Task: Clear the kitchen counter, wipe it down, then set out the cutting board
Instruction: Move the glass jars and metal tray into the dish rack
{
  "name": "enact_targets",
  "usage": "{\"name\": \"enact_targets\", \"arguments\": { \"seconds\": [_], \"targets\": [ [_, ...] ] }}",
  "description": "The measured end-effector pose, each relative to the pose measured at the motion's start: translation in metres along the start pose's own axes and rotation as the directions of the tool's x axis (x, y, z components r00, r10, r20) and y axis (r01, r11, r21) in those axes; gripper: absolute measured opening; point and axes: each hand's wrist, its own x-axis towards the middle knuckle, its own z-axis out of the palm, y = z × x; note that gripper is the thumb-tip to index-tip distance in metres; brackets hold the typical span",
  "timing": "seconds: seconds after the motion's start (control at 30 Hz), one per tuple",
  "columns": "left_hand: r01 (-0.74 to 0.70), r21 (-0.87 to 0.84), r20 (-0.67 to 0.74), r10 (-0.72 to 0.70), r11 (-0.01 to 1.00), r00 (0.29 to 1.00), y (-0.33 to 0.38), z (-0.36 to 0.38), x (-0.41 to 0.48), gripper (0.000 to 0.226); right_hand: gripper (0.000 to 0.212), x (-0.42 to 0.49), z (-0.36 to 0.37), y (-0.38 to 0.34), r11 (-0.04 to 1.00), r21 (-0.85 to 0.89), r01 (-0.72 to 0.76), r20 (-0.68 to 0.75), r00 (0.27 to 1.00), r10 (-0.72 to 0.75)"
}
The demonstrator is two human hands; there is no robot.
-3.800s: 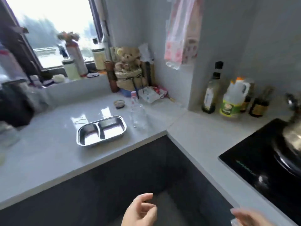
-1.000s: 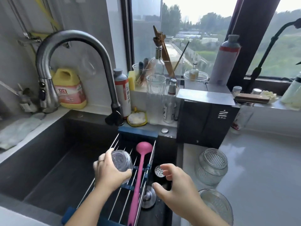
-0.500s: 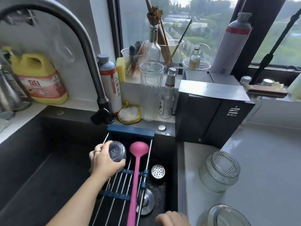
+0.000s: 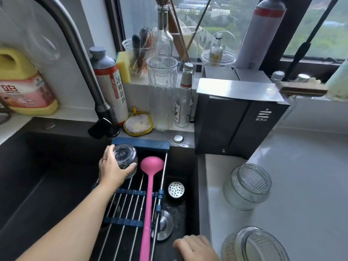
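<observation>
**Clearing stage, 1 item in hand.** The small glass jar [image 4: 125, 157], clear and with 1 round end turned up toward the camera, is being held in the left grip [image 4: 113, 170]. Thumb and fingers are curling round its side wall, so this grip is holding the jar and nothing else. The jar is sitting on, or just above, the far end of the wire rack [image 4: 131, 200] that is spanning the dark sink [image 4: 37, 176]; contact with the bars cannot be told.

Just right of this grip, a pink ladle [image 4: 150, 185] is lying lengthwise on the rack, its bowl level with the jar. Beyond the grip, the faucet [image 4: 75, 44] is arching down toward the rack's blue end.

Nearer the wearer and to the right, the right grip [image 4: 195, 247] is resting by the sink's edge with fingers bent. The frame is cutting it off, so whether it is holding anything cannot be told. Right of it, a ribbed glass jar [image 4: 248, 187] and a second ribbed jar [image 4: 258, 245] are occupying the pale bench [image 4: 310, 185].

Judged from this layout, the bench is only partly cleared, and wiping and the cutting board are not yet begun. The next move is calling for the small jar to be seated steadily across several bars, clear of the ladle, before the fingers are opened, since round glass may roll.
</observation>
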Motion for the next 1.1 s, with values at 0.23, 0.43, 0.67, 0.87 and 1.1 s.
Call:
{"name": "enact_targets", "arguments": {
  "seconds": [0.23, 0.43, 0.67, 0.87, 1.1],
  "targets": [
    [-0.184, -0.041, -0.010, 0.184, 0.982, 0.983, 0.033, -0.009, -0.079, 0.076, 0.014, -0.010, -0.006, -0.011, 0.986, 0.163, -0.027, -0.257, 0.964, 0.069],
    [-0.138, -0.226, 0.092, 0.162, 0.964, 0.982, 0.033, -0.017, -0.214, 0.056, 0.024, -0.043, -0.047, -0.018, 0.914, 0.367, 0.173, -0.435, 0.900, 0.004],
    [-0.103, -0.224, 0.393, 0.187, 0.969, 0.900, 0.092, 0.040, -0.299, 0.098, 0.039, -0.113, -0.102, 0.032, 0.950, 0.309, 0.054, -0.681, 0.710, 0.181],
    [-0.018, -0.172, 0.271, 0.065, 0.985, 0.960, 0.132, 0.076, -0.301, 0.107, 0.088, -0.130, -0.083, 0.074, 0.744, 0.655, -0.133, -0.220, 0.908, 0.356],
    [-0.080, -0.477, 0.167, 0.180, 0.875, 0.969, 0.134, 0.038, -0.309, 0.083, 0.080, -0.128, -0.067, 0.081, 0.476, 0.867, -0.145, -0.105, 0.882, 0.460]
  ]
}}
